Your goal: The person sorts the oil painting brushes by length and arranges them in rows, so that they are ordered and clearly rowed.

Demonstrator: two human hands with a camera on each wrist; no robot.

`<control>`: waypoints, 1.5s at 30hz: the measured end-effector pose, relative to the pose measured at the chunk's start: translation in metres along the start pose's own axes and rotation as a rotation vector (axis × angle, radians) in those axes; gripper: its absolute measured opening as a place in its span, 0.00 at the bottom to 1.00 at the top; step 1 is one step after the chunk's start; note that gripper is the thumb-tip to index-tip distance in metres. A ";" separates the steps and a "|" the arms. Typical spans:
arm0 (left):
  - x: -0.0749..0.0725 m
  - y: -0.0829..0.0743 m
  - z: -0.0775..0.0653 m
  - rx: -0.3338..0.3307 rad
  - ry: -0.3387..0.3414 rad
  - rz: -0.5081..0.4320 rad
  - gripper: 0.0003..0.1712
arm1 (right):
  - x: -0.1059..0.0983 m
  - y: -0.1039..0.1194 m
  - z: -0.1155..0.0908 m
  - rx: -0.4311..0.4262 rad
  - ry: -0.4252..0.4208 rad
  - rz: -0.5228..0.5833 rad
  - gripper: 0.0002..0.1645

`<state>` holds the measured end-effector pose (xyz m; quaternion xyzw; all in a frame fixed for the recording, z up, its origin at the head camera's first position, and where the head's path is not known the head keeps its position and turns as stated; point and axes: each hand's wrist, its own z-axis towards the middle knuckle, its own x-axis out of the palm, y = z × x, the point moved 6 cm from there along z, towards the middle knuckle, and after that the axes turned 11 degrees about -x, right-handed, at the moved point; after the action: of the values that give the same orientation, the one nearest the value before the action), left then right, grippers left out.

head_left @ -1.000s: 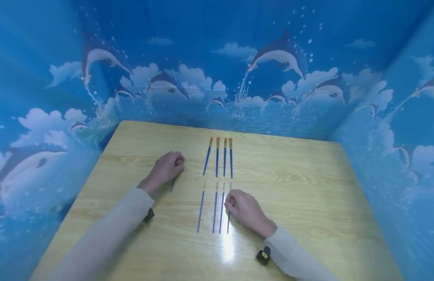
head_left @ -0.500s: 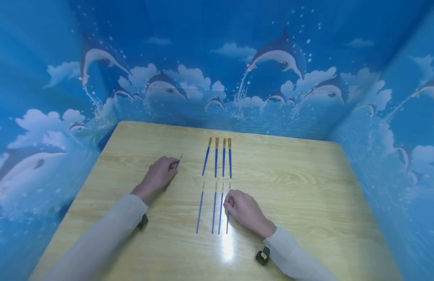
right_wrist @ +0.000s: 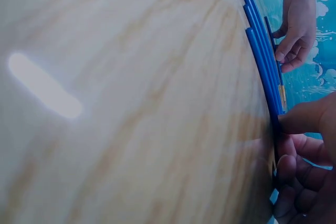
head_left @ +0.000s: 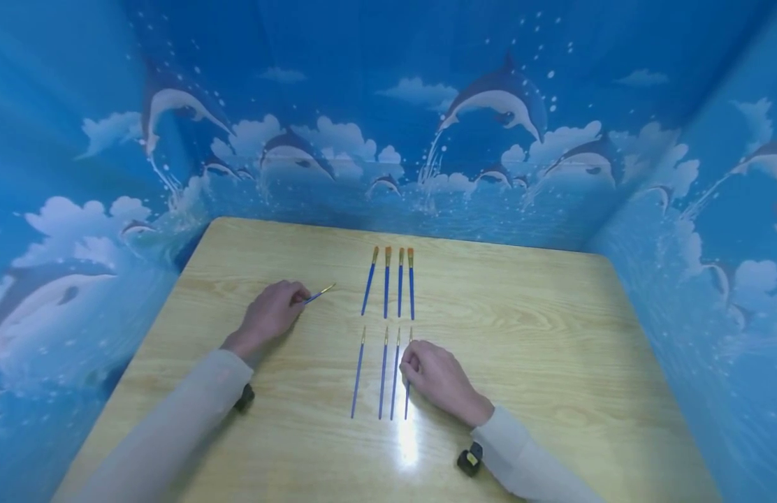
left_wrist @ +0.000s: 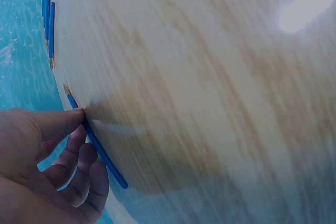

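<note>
My left hand (head_left: 270, 311) pinches a thin paintbrush (head_left: 319, 293) between thumb and fingers at the left of the table; its gold ferrule and pointed tip slant up to the right. In the left wrist view the blue handle (left_wrist: 107, 161) runs down past the fingertips. My right hand (head_left: 440, 374) holds the rightmost thin paintbrush (head_left: 407, 405) of the lower row, thumb and fingertips on its handle, partly covering it. Left of it, 3 more thin blue paintbrushes (head_left: 384, 384) lie side by side, tips away from me.
Above them lies a row of several wider paintbrushes (head_left: 386, 290) with orange-brown bristles. Everything rests on a light wood-grain table (head_left: 527, 335). A blue dolphin-print curtain (head_left: 376, 105) surrounds its back and sides. Glare shines on the table near the right hand.
My left hand has drawn left and slightly toward me with its paintbrush, which has turned from steep to a flatter slant, its tip now toward the right. The right hand stays put.
</note>
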<state>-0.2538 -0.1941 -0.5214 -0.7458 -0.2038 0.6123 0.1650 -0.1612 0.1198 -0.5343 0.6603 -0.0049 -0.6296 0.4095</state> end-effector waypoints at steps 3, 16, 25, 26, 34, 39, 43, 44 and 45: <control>0.000 0.002 0.001 0.001 0.001 0.008 0.13 | 0.000 0.000 0.000 0.008 0.004 0.004 0.03; 0.000 0.006 0.002 0.017 -0.057 0.056 0.08 | 0.000 0.001 -0.001 0.018 0.000 0.007 0.03; 0.000 0.002 0.001 0.010 -0.070 0.087 0.10 | 0.000 0.001 -0.001 0.015 0.000 0.001 0.03; -0.001 0.002 0.001 0.010 -0.076 0.077 0.10 | 0.000 0.001 -0.001 0.013 -0.002 -0.001 0.03; -0.003 -0.006 -0.003 0.065 -0.069 -0.052 0.09 | 0.001 0.000 -0.001 0.014 -0.005 -0.005 0.04; -0.004 -0.016 -0.008 0.087 -0.028 -0.084 0.12 | 0.001 0.001 -0.001 0.012 -0.004 -0.001 0.03; -0.002 -0.024 -0.013 0.075 0.027 -0.098 0.15 | 0.000 0.001 -0.001 0.000 -0.010 0.000 0.02; -0.002 -0.026 -0.015 0.073 0.039 -0.098 0.16 | 0.000 0.001 -0.001 0.000 -0.009 0.000 0.02; 0.000 -0.027 -0.016 0.064 0.051 -0.102 0.16 | 0.000 0.001 -0.001 -0.002 -0.010 -0.002 0.02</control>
<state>-0.2409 -0.1704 -0.5045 -0.7443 -0.2175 0.5900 0.2251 -0.1595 0.1195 -0.5335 0.6567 -0.0057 -0.6334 0.4093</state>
